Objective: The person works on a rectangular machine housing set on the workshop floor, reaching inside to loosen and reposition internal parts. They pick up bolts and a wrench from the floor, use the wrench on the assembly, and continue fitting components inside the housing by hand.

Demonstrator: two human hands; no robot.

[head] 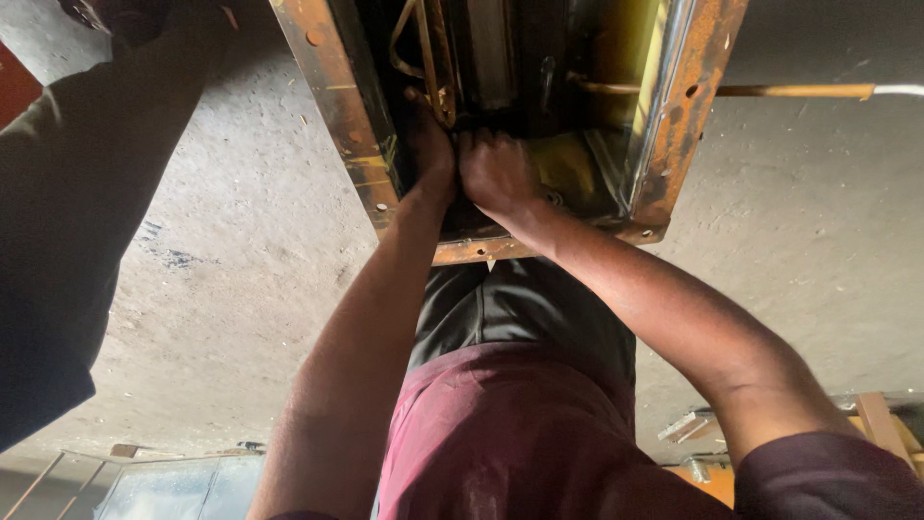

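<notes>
Rough grey concrete floor (241, 289) fills the background, dusty and pitted, and on it stands a rusty metal housing (674, 125), an open box-like frame with orange-brown, flaking rims pierced by small holes. Both of the person's bare arms reach down into this housing from its near rim. Left hand (430, 144) goes in along the housing's left wall, fingers pushed deep beside a bent, yellowish metal bracket (428, 58) that rises inside; whether those fingers close on anything cannot be told, since shadow hides them. Right hand (498, 171) sits just beside the left one, touching or nearly touching it, knuckles up and fingers curled downward onto the dark floor of the housing (what lies beneath the fingertips is hidden, so its grasp cannot be judged either). Past the hands, deeper within the housing, a yellow painted surface (568, 169) shows. A thin copper-coloured pipe (799, 91) sticks out sideways from the housing's right wall and runs away over the concrete. Nearer than the housing's near rim are the person's dark trousers and maroon shirt (510, 433). Well off from the housing's left wall stands another person's dark sleeve (67, 193).
</notes>
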